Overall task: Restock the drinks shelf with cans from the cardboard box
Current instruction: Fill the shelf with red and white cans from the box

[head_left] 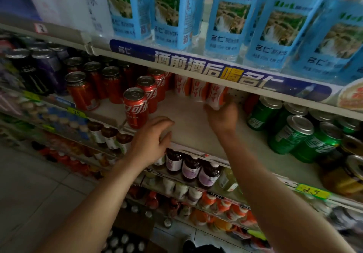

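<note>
The orange-and-white can (pixel 216 97) is blurred, tilted, and sits deep on the drinks shelf (pixel 188 127) beside two matching cans (pixel 191 87). The right hand (pixel 224 116) grips it from below, fingers wrapped round its base. The left hand (pixel 152 138) hovers over the shelf's front edge, fingers loosely spread, holding nothing. The pale shelf board has red cola cans (pixel 135 107) to the left and green cans (pixel 290 132) to the right. Blue-labelled water bottles (pixel 170 16) stand above, and the cardboard box (pixel 125 241) of cans lies on the tiled floor
</note>
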Demonstrator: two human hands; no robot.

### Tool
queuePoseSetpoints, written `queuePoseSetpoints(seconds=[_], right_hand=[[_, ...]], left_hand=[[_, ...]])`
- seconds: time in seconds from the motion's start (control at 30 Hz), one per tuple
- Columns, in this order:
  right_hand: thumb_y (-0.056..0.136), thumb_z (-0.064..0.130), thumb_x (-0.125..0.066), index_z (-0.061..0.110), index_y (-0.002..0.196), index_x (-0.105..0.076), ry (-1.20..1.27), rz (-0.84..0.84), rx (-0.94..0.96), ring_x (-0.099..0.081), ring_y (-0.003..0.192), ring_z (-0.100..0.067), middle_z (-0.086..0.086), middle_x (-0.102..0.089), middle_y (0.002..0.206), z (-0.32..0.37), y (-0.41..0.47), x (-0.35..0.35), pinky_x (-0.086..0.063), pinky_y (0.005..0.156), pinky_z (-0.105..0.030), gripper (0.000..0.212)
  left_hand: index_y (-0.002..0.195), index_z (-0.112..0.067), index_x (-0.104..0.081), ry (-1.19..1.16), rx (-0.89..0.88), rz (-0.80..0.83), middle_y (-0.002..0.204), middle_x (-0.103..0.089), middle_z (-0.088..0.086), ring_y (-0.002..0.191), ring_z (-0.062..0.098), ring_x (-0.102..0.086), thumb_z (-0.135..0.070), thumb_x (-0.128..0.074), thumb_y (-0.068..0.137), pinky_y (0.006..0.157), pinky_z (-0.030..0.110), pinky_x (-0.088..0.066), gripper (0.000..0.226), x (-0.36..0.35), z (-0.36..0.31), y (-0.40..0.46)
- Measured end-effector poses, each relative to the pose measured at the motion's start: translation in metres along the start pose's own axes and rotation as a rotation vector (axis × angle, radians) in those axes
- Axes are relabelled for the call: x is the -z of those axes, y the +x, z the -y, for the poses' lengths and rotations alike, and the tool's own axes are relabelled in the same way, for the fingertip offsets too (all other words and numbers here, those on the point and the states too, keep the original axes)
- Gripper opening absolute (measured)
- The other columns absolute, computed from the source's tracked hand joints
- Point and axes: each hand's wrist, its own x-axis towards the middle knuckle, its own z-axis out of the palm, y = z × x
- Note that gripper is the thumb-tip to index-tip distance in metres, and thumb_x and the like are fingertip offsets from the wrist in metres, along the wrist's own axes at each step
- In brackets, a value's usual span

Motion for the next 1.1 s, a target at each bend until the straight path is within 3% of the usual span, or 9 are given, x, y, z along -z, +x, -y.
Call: queuePoseSetpoints(seconds=[0.07,0.17,0.23,0.33,0.53,0.63,0.73,0.83,1.1], right_hand=[[0.082,0.022,-0.073,0.018,0.110,-0.062,0.175,-0.052,0.213,-0.065,0.085,-0.014,0.006,-0.068,0.103,0.024,-0.064,0.007,-0.053,0.070,-0.029,0.030],[0.090,0.015,-0.067,0.014,0.090,-0.065,0.353,0.309,0.450,-0.063,0.068,-0.009,0.008,-0.066,0.078,0.037,-0.157,-0.015,-0.049,0.060,-0.023,0.003],[0.090,0.016,-0.068,0.017,0.090,-0.065,0.314,0.665,0.406,-0.063,0.062,-0.006,0.007,-0.066,0.071,0.015,-0.203,-0.055,-0.048,0.057,-0.021,0.004],[0.086,0.015,-0.071,0.022,0.087,-0.064,0.053,1.059,0.229,-0.060,0.058,-0.004,0.005,-0.064,0.066,-0.060,-0.253,-0.132,-0.046,0.058,-0.020,0.010],[0.077,0.027,-0.067,0.020,0.082,-0.063,-0.474,1.511,0.088,-0.056,0.082,-0.017,-0.001,-0.060,0.085,-0.229,-0.352,-0.261,-0.044,0.078,-0.026,0.010],[0.065,0.023,-0.072,0.003,0.092,-0.070,-0.658,1.583,0.156,-0.064,0.095,-0.030,-0.017,-0.069,0.097,-0.349,-0.404,-0.344,-0.050,0.089,-0.036,0.034],[0.073,0.024,-0.078,0.005,0.114,-0.063,-0.918,1.625,0.229,-0.061,0.111,-0.030,-0.016,-0.066,0.116,-0.415,-0.426,-0.406,-0.045,0.089,-0.030,0.047],[0.078,0.030,-0.079,0.006,0.136,-0.048,-1.072,1.615,0.256,-0.050,0.130,-0.032,-0.016,-0.053,0.138,-0.490,-0.450,-0.466,-0.041,0.103,-0.033,0.071],[0.092,0.030,-0.060,0.008,0.150,-0.030,-1.152,1.597,0.275,-0.029,0.145,-0.031,-0.017,-0.030,0.156,-0.658,-0.495,-0.546,-0.019,0.120,-0.035,0.070]], left_hand=[[0.108,-0.011,-0.068,-0.048,-0.025,-0.192,0.106,-0.063,-0.006,0.097,0.010,-0.061,-0.014,-0.062,0.091,0.085,0.020,-0.050,0.018,0.014,0.004,-0.029],[0.100,-0.012,-0.069,-0.056,0.131,-0.305,0.090,-0.066,-0.004,0.078,0.008,-0.062,-0.016,-0.061,0.091,0.071,0.019,-0.051,0.012,0.024,0.036,-0.098],[0.100,-0.019,-0.068,-0.061,0.388,-0.253,0.079,-0.066,-0.004,0.069,0.012,-0.062,-0.026,-0.059,0.090,0.061,0.030,-0.053,0.016,0.014,0.071,-0.157],[0.103,-0.019,-0.068,-0.072,0.860,-0.124,0.081,-0.071,0.001,0.074,0.020,-0.068,-0.022,-0.064,0.088,0.067,0.028,-0.052,0.016,-0.018,0.120,-0.248],[0.101,-0.018,-0.066,-0.253,1.465,0.045,0.106,-0.069,0.011,0.101,0.030,-0.064,-0.021,-0.065,0.089,0.073,0.023,-0.041,0.012,-0.114,0.184,-0.423],[0.103,-0.020,-0.063,-0.325,1.601,0.129,0.110,-0.068,0.008,0.105,0.026,-0.063,-0.021,-0.065,0.089,0.081,0.022,-0.045,0.014,-0.196,0.235,-0.506],[0.107,-0.013,-0.068,-0.345,1.616,0.091,0.092,-0.065,-0.001,0.094,0.015,-0.063,-0.022,-0.070,0.085,0.069,0.010,-0.036,0.024,-0.248,0.266,-0.545],[0.105,-0.019,-0.068,-0.365,1.592,0.043,0.084,-0.063,-0.007,0.091,0.015,-0.063,-0.025,-0.069,0.085,0.080,0.023,-0.045,0.020,-0.296,0.306,-0.570],[0.106,-0.021,-0.065,-0.458,1.533,-0.095,0.086,-0.066,-0.009,0.085,0.013,-0.064,-0.025,-0.066,0.086,0.086,0.034,-0.052,0.020,-0.396,0.371,-0.609]])
